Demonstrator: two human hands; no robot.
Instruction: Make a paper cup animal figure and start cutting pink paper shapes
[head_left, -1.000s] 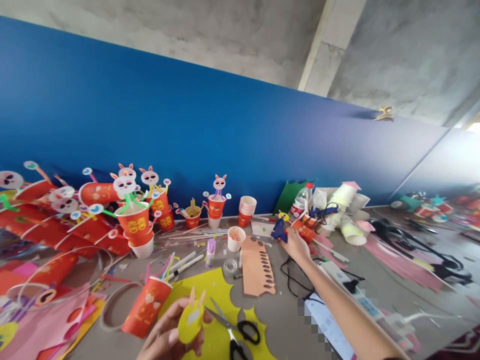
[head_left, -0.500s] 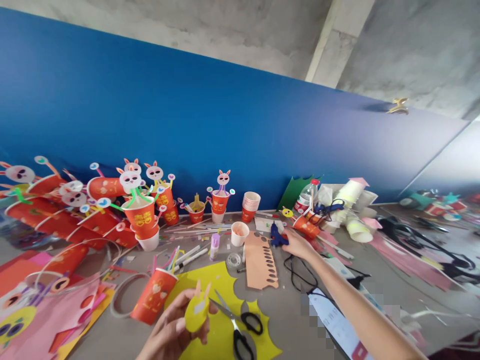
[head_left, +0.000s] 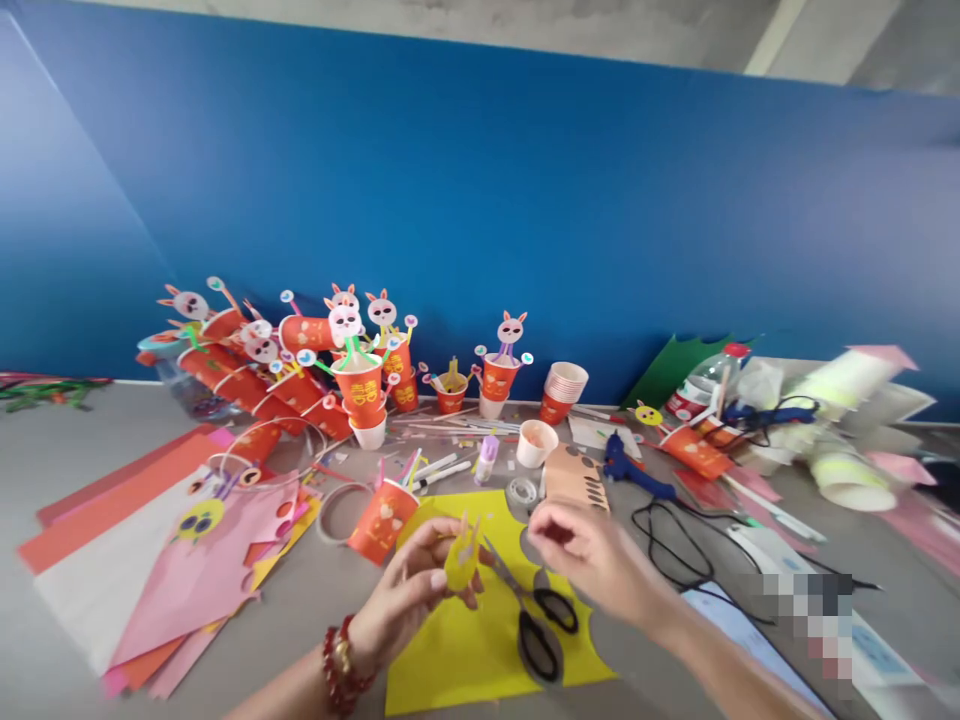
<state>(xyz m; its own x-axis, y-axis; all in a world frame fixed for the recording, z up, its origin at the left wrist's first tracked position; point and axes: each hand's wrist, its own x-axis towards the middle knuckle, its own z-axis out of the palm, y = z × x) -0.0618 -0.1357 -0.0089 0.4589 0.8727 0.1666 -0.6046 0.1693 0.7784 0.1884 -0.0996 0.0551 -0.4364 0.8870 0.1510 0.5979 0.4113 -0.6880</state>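
Observation:
A yellow paper cutout with two upright ears (head_left: pixel 463 562) is pinched in my left hand (head_left: pixel 420 575), which wears red beads at the wrist. My right hand (head_left: pixel 581 550) hovers to the right of it with fingers curled in; motion blur hides whether anything is between them. Scissors (head_left: pixel 541 650) with black handles lie on a yellow paper sheet (head_left: pixel 442 660) below both hands. Past my right hand, a blue glue gun (head_left: pixel 634 470) rests on the table, touched by neither hand. A sheet of peach paper (head_left: pixel 562 470) with cut holes is partly behind my right hand.
Red paper cups (head_left: pixel 384 520) with straws stand and lie at left, several with rabbit faces. A tape roll (head_left: pixel 341 515), a glue stick (head_left: pixel 487 460) and a white cup (head_left: pixel 537 443) sit mid-table. Black cable (head_left: pixel 667 560), a phone (head_left: pixel 739 635) and a bottle (head_left: pixel 705 385) are at right.
My right hand has let go of the glue gun and come back toward my left hand. The yellow cutout has turned in my left hand. The view has swung left.

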